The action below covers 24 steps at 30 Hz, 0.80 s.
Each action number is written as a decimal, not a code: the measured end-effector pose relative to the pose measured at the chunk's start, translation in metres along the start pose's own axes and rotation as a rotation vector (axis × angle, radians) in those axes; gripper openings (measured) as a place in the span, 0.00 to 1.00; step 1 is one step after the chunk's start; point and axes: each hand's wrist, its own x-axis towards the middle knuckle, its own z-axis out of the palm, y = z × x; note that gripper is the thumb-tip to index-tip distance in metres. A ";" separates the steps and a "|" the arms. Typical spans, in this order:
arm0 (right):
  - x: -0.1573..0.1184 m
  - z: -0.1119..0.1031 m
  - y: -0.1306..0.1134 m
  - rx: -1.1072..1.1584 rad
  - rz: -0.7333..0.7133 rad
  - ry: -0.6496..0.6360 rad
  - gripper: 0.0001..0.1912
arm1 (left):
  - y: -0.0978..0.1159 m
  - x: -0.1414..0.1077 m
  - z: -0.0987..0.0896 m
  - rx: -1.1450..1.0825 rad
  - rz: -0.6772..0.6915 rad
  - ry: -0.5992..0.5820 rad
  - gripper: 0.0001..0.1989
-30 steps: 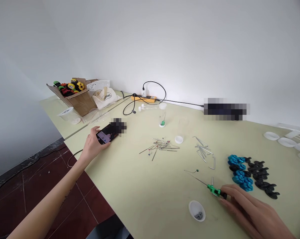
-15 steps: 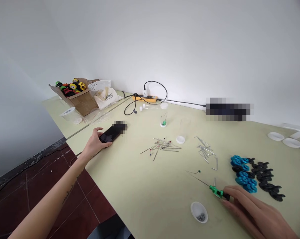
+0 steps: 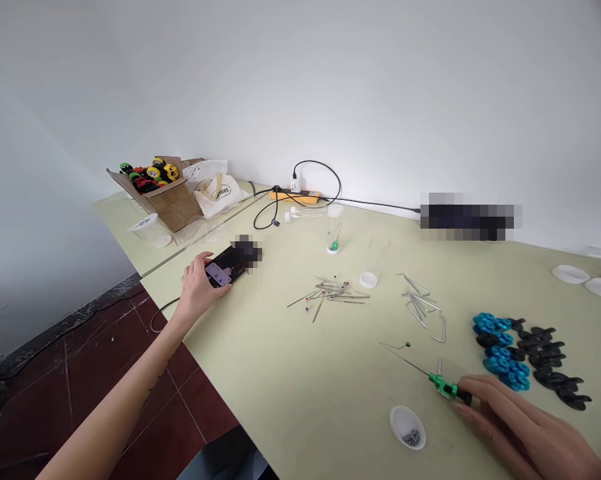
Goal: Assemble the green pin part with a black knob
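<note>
The black rectangular phone (image 3: 225,268), dark-screened half a second ago, glows, gripped by the left hand's (image 3: 199,287) fingers; the right hand's (image 3: 520,417) fingers pinch a slim green-and-black tool (image 3: 445,387).

we list, on our table (image 3: 290,373): phone (image 3: 221,273) left; rods (image 3: 344,297) centre; hex keys (image 3: 417,285) right of these; dish (image 3: 403,420) before them, small parts (image 3: 412,438) inside

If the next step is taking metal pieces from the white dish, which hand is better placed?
Probably the right hand: it is much nearer the white dish, though it holds the green tool. The left hand is farther off, holding the phone.
</note>
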 end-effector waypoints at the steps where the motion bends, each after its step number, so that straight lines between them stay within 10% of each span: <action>1: -0.001 0.001 0.000 0.003 0.002 -0.006 0.16 | 0.000 0.000 0.000 -0.001 0.000 0.002 0.38; 9: 0.000 -0.003 -0.001 -0.021 0.005 0.012 0.16 | -0.003 0.000 0.002 0.019 0.011 0.018 0.38; 16: 0.011 -0.016 -0.018 0.015 -0.044 0.048 0.11 | -0.020 0.013 0.000 -0.216 -0.169 -0.246 0.41; 20: 0.014 -0.019 -0.022 0.041 -0.024 0.022 0.10 | 0.016 0.003 -0.002 0.097 -0.006 -0.066 0.40; 24: 0.015 -0.019 -0.024 0.063 -0.008 0.009 0.09 | 0.086 -0.035 0.008 0.002 0.467 0.061 0.23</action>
